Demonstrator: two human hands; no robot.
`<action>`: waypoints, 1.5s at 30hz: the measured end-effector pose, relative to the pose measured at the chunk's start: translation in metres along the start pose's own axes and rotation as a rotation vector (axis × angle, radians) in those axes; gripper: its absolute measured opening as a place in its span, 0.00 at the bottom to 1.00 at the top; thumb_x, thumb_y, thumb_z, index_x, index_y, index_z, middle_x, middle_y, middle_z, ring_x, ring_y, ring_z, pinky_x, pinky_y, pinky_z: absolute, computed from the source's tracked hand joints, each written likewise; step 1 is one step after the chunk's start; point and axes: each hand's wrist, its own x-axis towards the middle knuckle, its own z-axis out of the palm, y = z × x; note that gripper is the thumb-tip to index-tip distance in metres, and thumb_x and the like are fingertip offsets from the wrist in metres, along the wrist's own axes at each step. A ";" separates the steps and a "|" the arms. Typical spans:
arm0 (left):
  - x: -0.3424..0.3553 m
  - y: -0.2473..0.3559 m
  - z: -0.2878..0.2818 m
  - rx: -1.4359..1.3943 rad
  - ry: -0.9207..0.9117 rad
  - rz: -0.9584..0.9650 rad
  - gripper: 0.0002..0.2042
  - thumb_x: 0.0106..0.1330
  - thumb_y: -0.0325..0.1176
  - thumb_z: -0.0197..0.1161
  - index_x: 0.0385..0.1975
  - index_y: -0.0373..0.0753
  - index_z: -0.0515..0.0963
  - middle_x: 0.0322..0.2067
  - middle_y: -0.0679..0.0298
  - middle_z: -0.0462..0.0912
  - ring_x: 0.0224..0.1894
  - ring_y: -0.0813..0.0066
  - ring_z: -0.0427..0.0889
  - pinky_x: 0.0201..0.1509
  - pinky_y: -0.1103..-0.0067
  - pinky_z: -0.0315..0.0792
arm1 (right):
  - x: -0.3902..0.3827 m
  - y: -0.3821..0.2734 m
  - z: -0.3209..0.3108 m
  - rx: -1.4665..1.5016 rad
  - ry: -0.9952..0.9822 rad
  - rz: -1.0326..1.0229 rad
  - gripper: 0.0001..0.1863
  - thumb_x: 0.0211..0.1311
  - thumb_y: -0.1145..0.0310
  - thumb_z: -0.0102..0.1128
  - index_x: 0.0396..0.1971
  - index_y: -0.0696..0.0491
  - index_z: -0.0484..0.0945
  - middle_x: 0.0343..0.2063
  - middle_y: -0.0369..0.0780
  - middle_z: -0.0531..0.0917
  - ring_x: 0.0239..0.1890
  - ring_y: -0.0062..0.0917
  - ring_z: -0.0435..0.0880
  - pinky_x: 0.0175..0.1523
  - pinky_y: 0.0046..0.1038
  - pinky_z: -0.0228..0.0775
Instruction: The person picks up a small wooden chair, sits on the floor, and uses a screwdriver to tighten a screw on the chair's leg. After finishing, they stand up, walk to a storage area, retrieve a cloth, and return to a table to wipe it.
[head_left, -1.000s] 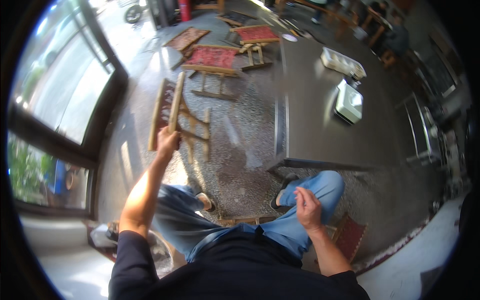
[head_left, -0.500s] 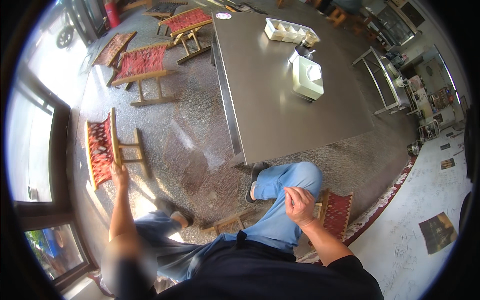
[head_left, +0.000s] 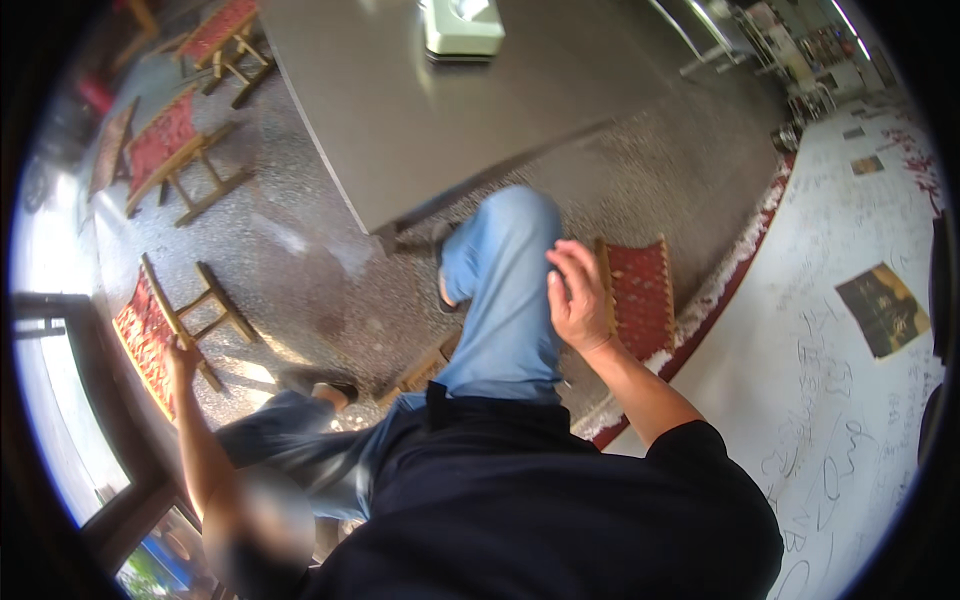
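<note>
My left hand (head_left: 180, 355) grips the wooden edge of a folding stool (head_left: 138, 320) with red patterned webbing, low at the left beside my left leg. My right hand (head_left: 575, 285) hangs beside my bent right knee (head_left: 510, 230) with its fingers loosely curved and apart, holding nothing. Just beyond that hand sits another wooden stool (head_left: 635, 295) with red patterned webbing, next to the wall.
A grey table (head_left: 430, 135) carries a pale green box (head_left: 460, 35). More red-webbed stools (head_left: 165, 145) stand on the speckled floor (head_left: 330, 300) at upper left. A marked white wall (head_left: 760, 350) runs along the right, a glass door (head_left: 60, 400) along the left, metal racks (head_left: 810, 100) at back right.
My view has turned rightward and tilted, bringing the white wall in. My left hand has moved lower with the stool in its grip. My right hand's fingers are a little more spread.
</note>
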 end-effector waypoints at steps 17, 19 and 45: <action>-0.046 0.251 -0.087 -0.303 0.119 0.417 0.13 0.74 0.30 0.57 0.52 0.30 0.79 0.49 0.54 0.84 0.49 0.66 0.84 0.54 0.74 0.78 | -0.259 0.179 -0.074 -0.359 -0.405 0.818 0.43 0.56 0.73 0.62 0.72 0.60 0.53 0.61 0.61 0.70 0.64 0.53 0.71 0.68 0.46 0.63; -0.040 0.255 -0.092 -0.470 0.113 0.486 0.14 0.76 0.31 0.55 0.54 0.32 0.79 0.49 0.56 0.83 0.47 0.70 0.85 0.47 0.77 0.80 | -0.208 0.170 -0.108 -0.319 -0.277 0.789 0.39 0.57 0.77 0.60 0.71 0.56 0.59 0.52 0.60 0.79 0.54 0.52 0.81 0.59 0.45 0.72; -0.220 0.520 -0.139 -0.622 0.007 1.040 0.09 0.71 0.24 0.60 0.45 0.31 0.84 0.50 0.54 0.85 0.49 0.66 0.85 0.53 0.75 0.78 | -0.075 0.223 -0.234 0.128 -0.478 0.974 0.30 0.64 0.79 0.62 0.67 0.51 0.72 0.54 0.44 0.82 0.40 0.27 0.85 0.44 0.30 0.78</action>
